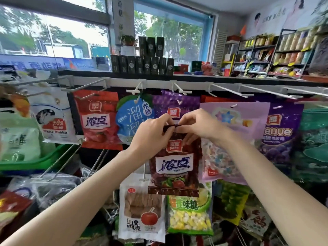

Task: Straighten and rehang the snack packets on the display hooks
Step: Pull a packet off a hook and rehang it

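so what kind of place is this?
Most likely a small convenience shop: snack packets hang in rows on display hooks, stocked shelves line the far wall, and both hands hold a dark red packet at the rack.

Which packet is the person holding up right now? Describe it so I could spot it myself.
Below the white hook rail, find the purple packet in the top row. In front of it, left hand and right hand pinch the top of a dark red packet, the only one held rather than hanging.
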Demonstrator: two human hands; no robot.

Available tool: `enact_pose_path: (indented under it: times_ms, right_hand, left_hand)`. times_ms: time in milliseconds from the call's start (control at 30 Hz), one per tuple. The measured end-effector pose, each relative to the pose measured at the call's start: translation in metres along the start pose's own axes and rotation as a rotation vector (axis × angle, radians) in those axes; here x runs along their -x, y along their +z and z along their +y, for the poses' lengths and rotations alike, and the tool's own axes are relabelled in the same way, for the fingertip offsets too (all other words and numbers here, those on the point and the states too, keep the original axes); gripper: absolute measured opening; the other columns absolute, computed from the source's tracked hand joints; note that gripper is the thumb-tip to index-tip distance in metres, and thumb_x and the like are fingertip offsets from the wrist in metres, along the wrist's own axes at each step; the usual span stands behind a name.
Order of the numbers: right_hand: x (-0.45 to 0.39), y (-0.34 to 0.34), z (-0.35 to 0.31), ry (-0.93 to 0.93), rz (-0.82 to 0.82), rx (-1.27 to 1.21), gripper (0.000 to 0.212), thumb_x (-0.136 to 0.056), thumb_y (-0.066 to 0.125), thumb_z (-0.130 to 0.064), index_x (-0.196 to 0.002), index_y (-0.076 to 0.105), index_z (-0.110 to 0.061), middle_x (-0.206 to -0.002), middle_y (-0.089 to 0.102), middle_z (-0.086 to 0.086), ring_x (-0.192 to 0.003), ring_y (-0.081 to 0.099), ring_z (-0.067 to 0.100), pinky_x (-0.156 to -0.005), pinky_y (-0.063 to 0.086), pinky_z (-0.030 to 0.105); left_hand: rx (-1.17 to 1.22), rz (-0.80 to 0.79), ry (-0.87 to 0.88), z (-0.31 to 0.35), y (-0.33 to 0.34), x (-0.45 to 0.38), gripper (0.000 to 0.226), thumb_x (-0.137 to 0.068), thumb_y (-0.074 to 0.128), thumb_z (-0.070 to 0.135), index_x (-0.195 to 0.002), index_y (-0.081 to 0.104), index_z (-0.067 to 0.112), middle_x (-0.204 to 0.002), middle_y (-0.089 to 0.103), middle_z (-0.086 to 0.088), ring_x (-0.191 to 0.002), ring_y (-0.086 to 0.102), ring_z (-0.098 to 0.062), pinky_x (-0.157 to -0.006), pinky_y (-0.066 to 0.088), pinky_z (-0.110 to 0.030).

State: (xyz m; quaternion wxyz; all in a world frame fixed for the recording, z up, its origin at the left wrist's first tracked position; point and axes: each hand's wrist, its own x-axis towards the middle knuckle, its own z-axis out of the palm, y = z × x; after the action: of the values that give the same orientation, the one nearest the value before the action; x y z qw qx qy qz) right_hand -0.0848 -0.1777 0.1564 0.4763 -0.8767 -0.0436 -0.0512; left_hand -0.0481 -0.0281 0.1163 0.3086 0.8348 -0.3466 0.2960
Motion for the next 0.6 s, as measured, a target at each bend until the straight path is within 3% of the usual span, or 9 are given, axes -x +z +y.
enact_pose_path:
  times_ms: [133,233,333,433,500,600]
  right_hand:
    - [-0.012,0.021,-0.004,-0.049,-0.034,0.011,0.005,-0.083,0.067,-0.007,-0.086,0.063,-0.006,-0.076,0.067,0.007,-0.052,0.065,0.016,-0.048,0.052,0.019]
    - [-0.021,0.038,-0.006,-0.074,-0.062,-0.054,0.009,-0.086,0.062,-0.003,-0.094,0.062,-0.006,-0.082,0.066,0.010,-0.057,0.066,0.019,-0.051,0.055,0.022]
    - [-0.044,0.055,-0.009,-0.149,0.071,0.025,0.035,-0.087,0.058,-0.001,-0.121,0.053,-0.009,-0.104,0.063,0.013,-0.070,0.069,0.024,-0.059,0.058,0.031]
    - [-0.075,0.070,-0.017,-0.215,0.154,0.189,0.071,-0.084,0.060,-0.004,-0.145,0.025,-0.017,-0.144,0.039,0.009,-0.109,0.060,0.028,-0.089,0.052,0.042]
    - [-0.092,0.078,-0.024,-0.215,0.176,0.191,0.080,-0.085,0.058,-0.003,-0.149,0.013,-0.020,-0.154,0.023,0.005,-0.117,0.052,0.024,-0.094,0.045,0.031]
    - [-0.112,0.082,-0.033,-0.161,0.192,0.207,0.075,-0.087,0.055,0.000,-0.148,0.015,-0.019,-0.153,0.021,0.003,-0.125,0.042,0.022,-0.080,0.036,0.019]
  left_hand:
    - [-0.054,0.015,-0.035,-0.017,-0.010,0.010,0.008,-0.087,0.057,0.019,-0.092,0.057,0.012,-0.067,0.061,0.004,-0.064,0.058,-0.020,-0.058,0.036,-0.030]
    - [-0.068,0.028,-0.127,-0.035,-0.017,0.020,0.008,-0.084,0.059,0.019,-0.087,0.056,0.012,-0.073,0.066,0.001,-0.062,0.057,-0.018,-0.057,0.035,-0.027]
    - [-0.073,0.057,-0.260,-0.055,-0.029,0.030,0.012,-0.079,0.064,0.019,-0.078,0.054,0.013,-0.068,0.062,0.004,-0.054,0.049,-0.009,-0.052,0.032,-0.023]
    - [-0.066,0.099,-0.326,-0.069,-0.045,0.036,0.016,-0.075,0.067,0.019,-0.072,0.052,0.017,-0.058,0.053,0.011,-0.050,0.045,-0.001,-0.050,0.032,-0.013]
    - [-0.069,0.120,-0.337,-0.074,-0.056,0.038,0.017,-0.073,0.068,0.018,-0.069,0.052,0.018,-0.053,0.050,0.013,-0.050,0.044,-0.002,-0.052,0.033,-0.015]
    - [-0.058,0.150,-0.345,-0.079,-0.069,0.040,0.014,-0.072,0.067,0.018,-0.067,0.054,0.016,-0.053,0.053,0.010,-0.048,0.044,-0.004,-0.053,0.036,-0.018]
